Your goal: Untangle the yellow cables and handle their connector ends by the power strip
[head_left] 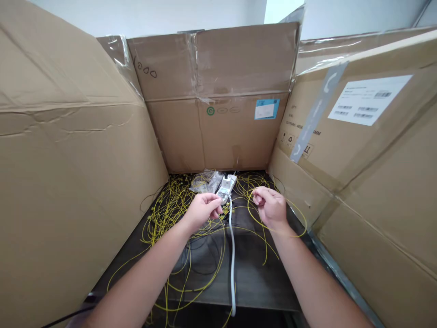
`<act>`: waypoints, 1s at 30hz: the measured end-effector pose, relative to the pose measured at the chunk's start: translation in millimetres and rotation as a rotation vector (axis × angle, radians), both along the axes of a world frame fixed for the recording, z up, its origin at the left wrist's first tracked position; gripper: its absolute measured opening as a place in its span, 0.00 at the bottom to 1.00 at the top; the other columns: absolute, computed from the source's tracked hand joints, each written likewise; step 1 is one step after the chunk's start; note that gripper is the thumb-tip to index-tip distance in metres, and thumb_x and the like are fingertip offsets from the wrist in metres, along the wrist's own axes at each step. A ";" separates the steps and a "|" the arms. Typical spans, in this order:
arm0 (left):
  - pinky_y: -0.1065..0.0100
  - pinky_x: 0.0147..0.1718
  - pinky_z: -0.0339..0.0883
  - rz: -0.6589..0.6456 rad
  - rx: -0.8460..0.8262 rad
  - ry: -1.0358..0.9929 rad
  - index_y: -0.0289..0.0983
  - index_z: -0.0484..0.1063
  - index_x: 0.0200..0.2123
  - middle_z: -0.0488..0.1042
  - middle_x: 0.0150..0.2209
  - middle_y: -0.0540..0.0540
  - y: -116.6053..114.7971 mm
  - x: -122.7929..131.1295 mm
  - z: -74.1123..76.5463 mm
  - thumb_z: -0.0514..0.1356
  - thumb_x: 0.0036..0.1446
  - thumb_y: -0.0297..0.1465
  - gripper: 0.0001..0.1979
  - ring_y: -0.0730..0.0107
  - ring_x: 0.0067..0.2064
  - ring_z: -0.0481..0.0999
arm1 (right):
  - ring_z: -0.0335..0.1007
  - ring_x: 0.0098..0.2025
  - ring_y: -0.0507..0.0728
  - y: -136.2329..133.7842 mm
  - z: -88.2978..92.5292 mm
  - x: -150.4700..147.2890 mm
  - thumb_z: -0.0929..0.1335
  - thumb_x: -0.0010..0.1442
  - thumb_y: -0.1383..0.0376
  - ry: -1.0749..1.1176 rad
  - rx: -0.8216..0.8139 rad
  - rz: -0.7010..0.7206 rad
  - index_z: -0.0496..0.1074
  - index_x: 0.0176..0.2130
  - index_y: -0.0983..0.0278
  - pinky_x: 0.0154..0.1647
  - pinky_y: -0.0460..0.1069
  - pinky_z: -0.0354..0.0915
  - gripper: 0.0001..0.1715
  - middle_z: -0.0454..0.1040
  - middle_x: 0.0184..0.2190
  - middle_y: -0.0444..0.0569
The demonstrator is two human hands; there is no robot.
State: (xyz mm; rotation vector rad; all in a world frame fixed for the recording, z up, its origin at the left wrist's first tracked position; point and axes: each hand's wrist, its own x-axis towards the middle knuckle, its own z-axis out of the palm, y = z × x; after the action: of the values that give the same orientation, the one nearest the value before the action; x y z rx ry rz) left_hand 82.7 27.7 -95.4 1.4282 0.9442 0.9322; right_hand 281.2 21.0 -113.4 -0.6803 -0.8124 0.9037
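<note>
My left hand (205, 210) is closed in a pinch, thumb against forefinger, beside a small white device (226, 189) with a grey-white cord (232, 259). A thin yellow strand runs down from its fingertips. Farther right, my right hand (271, 207) has its fingers curled and pinches a yellow cable (249, 207), which loops around the hand and wrist. Many tangled yellow cables (167, 207) lie on the dark table (252, 282) to the left of the device, and more lie behind my right hand. The device's fine details are too small to read.
Cardboard walls rise at the left (78, 182), back (225, 132) and right (375, 191). A crumpled clear plastic bag (206, 181) rests left of the device. Loose yellow loops hang over the table's front edge, and the cord's end reaches past it.
</note>
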 end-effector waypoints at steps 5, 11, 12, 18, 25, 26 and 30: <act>0.75 0.17 0.61 0.153 -0.060 0.015 0.30 0.69 0.28 0.71 0.20 0.47 12.6 -20.5 -13.7 0.60 0.48 0.35 0.12 0.78 0.17 0.67 | 0.57 0.16 0.46 29.9 16.9 23.9 0.68 0.38 0.72 0.112 -0.045 -0.383 0.69 0.16 0.69 0.15 0.43 0.52 0.03 0.64 0.13 0.43; 0.75 0.17 0.61 0.309 -0.035 0.044 0.30 0.68 0.25 0.71 0.21 0.46 24.1 -40.9 -24.5 0.58 0.48 0.35 0.11 0.77 0.18 0.67 | 0.56 0.15 0.46 58.4 50.1 47.3 0.64 0.38 0.73 0.157 -0.004 -0.626 0.64 0.16 0.67 0.14 0.42 0.52 0.04 0.62 0.12 0.39; 0.75 0.17 0.61 0.335 -0.032 0.048 0.30 0.68 0.25 0.71 0.20 0.46 25.1 -43.4 -25.6 0.58 0.48 0.35 0.11 0.77 0.18 0.67 | 0.56 0.14 0.46 61.6 57.5 50.8 0.64 0.38 0.73 0.163 -0.001 -0.671 0.64 0.15 0.67 0.13 0.42 0.52 0.05 0.61 0.12 0.39; 0.76 0.16 0.60 0.410 -0.020 0.011 0.30 0.69 0.27 0.71 0.21 0.47 21.8 -44.9 -13.3 0.59 0.48 0.35 0.11 0.78 0.18 0.67 | 0.58 0.16 0.48 78.4 96.4 62.4 0.62 0.44 0.69 -0.023 0.013 -0.910 0.66 0.20 0.65 0.16 0.43 0.55 0.06 0.59 0.13 0.39; 0.72 0.26 0.66 0.136 0.344 0.272 0.33 0.72 0.35 0.75 0.27 0.45 40.1 -4.5 5.3 0.55 0.52 0.33 0.11 0.71 0.27 0.74 | 0.65 0.27 0.53 115.1 70.1 65.8 0.63 0.47 0.66 -0.798 -0.179 -0.820 0.69 0.20 0.67 0.30 0.47 0.60 0.10 0.66 0.18 0.46; 0.71 0.28 0.66 0.090 0.381 0.406 0.34 0.73 0.34 0.75 0.26 0.46 45.5 0.1 0.5 0.55 0.52 0.32 0.10 0.71 0.27 0.73 | 0.65 0.28 0.54 120.2 60.3 67.7 0.63 0.46 0.66 -0.854 -0.233 -0.752 0.67 0.17 0.66 0.31 0.48 0.60 0.10 0.65 0.17 0.47; 0.67 0.32 0.64 0.017 0.503 0.911 0.37 0.75 0.33 0.76 0.29 0.45 58.7 9.0 -26.3 0.58 0.48 0.33 0.09 0.64 0.32 0.73 | 0.64 0.27 0.54 132.5 22.6 78.0 0.66 0.40 0.70 -0.837 -0.347 -0.508 0.61 0.10 0.65 0.32 0.49 0.59 0.14 0.60 0.12 0.45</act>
State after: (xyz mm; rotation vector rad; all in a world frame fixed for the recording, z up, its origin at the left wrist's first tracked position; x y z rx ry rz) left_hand 91.7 86.4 -121.7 2.3664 1.4311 0.5148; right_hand 359.2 153.5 -90.8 -1.5437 -1.1447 0.2629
